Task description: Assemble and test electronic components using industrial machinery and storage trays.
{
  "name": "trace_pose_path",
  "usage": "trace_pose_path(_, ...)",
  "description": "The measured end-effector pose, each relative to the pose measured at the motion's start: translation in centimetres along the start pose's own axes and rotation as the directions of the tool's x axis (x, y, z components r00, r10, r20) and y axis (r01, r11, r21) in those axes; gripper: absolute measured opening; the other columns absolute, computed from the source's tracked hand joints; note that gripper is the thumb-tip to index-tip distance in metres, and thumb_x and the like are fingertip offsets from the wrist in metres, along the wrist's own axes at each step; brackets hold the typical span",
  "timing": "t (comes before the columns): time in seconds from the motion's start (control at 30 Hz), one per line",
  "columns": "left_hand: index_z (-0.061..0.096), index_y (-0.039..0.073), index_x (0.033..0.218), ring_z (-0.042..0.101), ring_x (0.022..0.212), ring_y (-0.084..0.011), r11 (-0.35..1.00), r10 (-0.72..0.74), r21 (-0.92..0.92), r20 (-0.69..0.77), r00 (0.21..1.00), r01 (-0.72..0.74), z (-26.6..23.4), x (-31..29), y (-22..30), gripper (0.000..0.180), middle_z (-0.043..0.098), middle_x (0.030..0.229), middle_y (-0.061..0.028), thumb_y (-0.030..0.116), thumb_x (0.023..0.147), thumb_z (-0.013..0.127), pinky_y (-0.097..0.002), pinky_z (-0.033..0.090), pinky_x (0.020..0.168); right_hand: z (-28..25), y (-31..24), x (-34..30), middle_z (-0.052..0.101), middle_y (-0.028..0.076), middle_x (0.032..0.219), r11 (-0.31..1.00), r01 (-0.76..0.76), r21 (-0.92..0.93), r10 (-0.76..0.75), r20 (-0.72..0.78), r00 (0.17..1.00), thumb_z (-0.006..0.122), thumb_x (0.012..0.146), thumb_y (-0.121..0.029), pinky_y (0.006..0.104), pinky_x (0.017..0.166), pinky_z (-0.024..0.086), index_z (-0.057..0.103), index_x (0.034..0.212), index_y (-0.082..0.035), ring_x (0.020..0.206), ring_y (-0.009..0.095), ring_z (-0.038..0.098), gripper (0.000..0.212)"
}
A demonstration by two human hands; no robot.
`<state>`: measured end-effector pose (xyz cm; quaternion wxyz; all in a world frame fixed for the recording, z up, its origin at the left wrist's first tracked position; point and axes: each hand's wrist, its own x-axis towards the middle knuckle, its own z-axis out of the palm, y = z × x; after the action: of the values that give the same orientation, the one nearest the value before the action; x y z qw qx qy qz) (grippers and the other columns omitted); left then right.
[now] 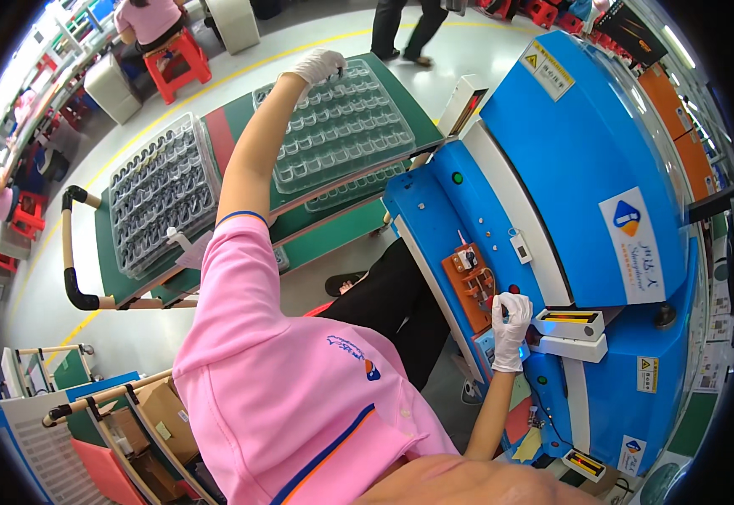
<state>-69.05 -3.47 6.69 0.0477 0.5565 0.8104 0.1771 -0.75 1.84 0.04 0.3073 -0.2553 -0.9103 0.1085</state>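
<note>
My left hand point(318, 66), in a white glove, reaches over the far edge of a clear plastic tray point(346, 126) with rows of moulded pockets. Its fingers are closed at a small dark part point(338, 74), too small to name more exactly. Most pockets close to me in that tray show no dark parts. My right hand point(510, 332), also gloved in white, is at the blue machine point(585, 168), beside an orange fixture point(468, 286) with small metal fittings. The right fingers are curled together; whatever they hold, if anything, is hidden.
A second clear tray point(165, 194), filled with dark parts, lies left on the green-topped cart point(241, 126). White sensor bars point(569, 324) stick out close to my right hand. Behind the cart a person walks by, and another sits on a red stool point(177, 67).
</note>
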Motion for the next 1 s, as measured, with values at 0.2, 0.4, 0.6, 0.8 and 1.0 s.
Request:
trace_pose_path(0.2, 0.066, 0.019, 0.121, 0.066, 0.102, -0.0365, 0.989, 0.015, 0.144, -0.265, 0.964, 0.025, -1.6, -3.8, 2.3, 0.033, 0.070, 0.107, -0.0171, 0.017, 0.090, 0.055, -0.0464, 0.053, 0.087, -0.1, -0.6, 0.3, 0.068, 0.007, 0.091, 1.000, -0.006, -0.020, 0.006, 0.025, 1.000, 0.075, 0.087, -0.012, 0.0382, 0.081, 0.049, 0.068, 0.087, -0.010, 0.088, 0.024, 0.061, 0.008)
trace_pose_path(0.4, 0.069, 0.017, 0.116, 0.067, 0.099, -0.0371, 0.995, 0.013, 0.094, -0.241, 0.970, 0.010, -8.2, -17.9, 5.3, 0.031, 0.071, 0.102, -0.0178, 0.024, 0.090, 0.055, -0.0437, 0.052, 0.089, -0.8, -0.8, -0.4, 0.068, 0.009, 0.100, 1.000, 0.000, -0.002, 0.001, 0.082, 0.997, 0.080, 0.082, -0.014, 0.0434, 0.090, 0.046, 0.068, 0.096, -0.007, 0.097, 0.029, 0.060, 0.020)
trace_pose_path(0.6, 0.073, 0.011, 0.109, 0.070, 0.098, -0.0309, 0.869, -0.476, 0.068, -0.163, 0.864, 0.491, -15.5, -35.1, 2.2, 0.028, 0.073, 0.103, -0.0153, 0.028, 0.088, 0.064, -0.0404, 0.053, 0.087, 0.7, -1.8, -0.6, 0.063, 0.011, 0.124, 0.994, 0.037, 0.103, -0.061, 0.239, 0.969, 0.070, 0.093, -0.012, 0.0392, 0.106, 0.047, 0.064, 0.122, -0.010, 0.117, 0.028, 0.059, 0.030)
trace_pose_path(0.8, 0.075, 0.009, 0.102, 0.071, 0.097, -0.0299, 0.685, -0.699, 0.072, -0.215, 0.682, 0.725, -13.3, -37.8, 0.3, 0.028, 0.073, 0.101, -0.0165, 0.026, 0.080, 0.072, -0.0408, 0.054, 0.086, 0.7, -3.1, -0.4, 0.065, 0.009, 0.116, 0.997, -0.004, 0.081, -0.014, 0.217, 0.976, 0.064, 0.097, -0.009, 0.0384, 0.102, 0.048, 0.066, 0.119, -0.009, 0.109, 0.026, 0.060, 0.022)
trace_pose_path(1.0, 0.065, 0.006, 0.107, 0.063, 0.101, -0.0403, 0.684, -0.526, 0.446, -0.247, 0.814, 0.577, -8.4, -36.9, -5.3, 0.027, 0.067, 0.102, -0.0208, 0.020, 0.084, 0.061, -0.0517, 0.050, 0.085, -2.4, -3.0, -1.6, 0.064, 0.014, 0.085, 0.997, 0.006, -0.080, -0.012, -0.075, 0.997, 0.065, 0.091, 0.000, 0.0410, 0.072, 0.047, 0.072, 0.105, -0.004, 0.078, 0.030, 0.059, 0.016)
